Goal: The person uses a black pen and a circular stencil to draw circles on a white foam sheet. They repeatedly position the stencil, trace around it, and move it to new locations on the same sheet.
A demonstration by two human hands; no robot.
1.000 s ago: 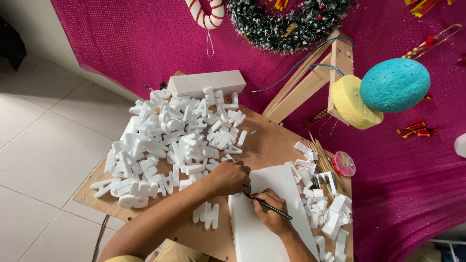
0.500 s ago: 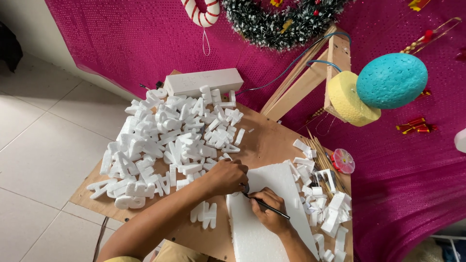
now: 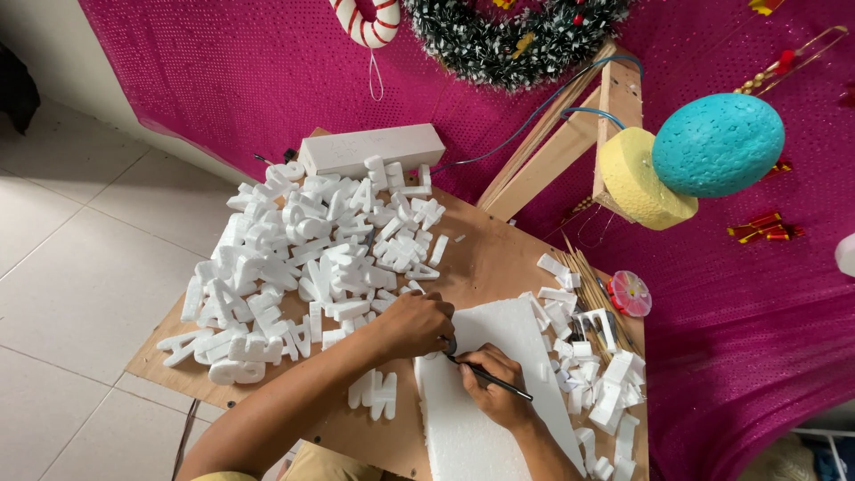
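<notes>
A white foam sheet (image 3: pixel 517 330) lies on the brown wooden board (image 3: pixel 485 258) in front of me. My right hand (image 3: pixel 492 387) rests on the sheet and grips a thin dark pen (image 3: pixel 490 378), its tip at the sheet's near-left corner. My left hand (image 3: pixel 417 322) is curled into a fist at the sheet's left edge, pressing there right beside the pen tip. Whether it holds something small is hidden. A large heap of white foam letters (image 3: pixel 303 258) fills the board's left half, just beyond my left hand.
Foam offcuts (image 3: pixel 597 374) and wooden skewers (image 3: pixel 597 281) lie right of the sheet, near a small pink round container (image 3: pixel 631 293). A long white foam block (image 3: pixel 372 148) sits at the board's far edge. Behind stand a wooden frame (image 3: pixel 583 125), yellow and teal foam shapes (image 3: pixel 690 156), and magenta cloth (image 3: pixel 232 71).
My hands stay at the sheet's corner; the pen shifts only slightly. The view has moved a little.
</notes>
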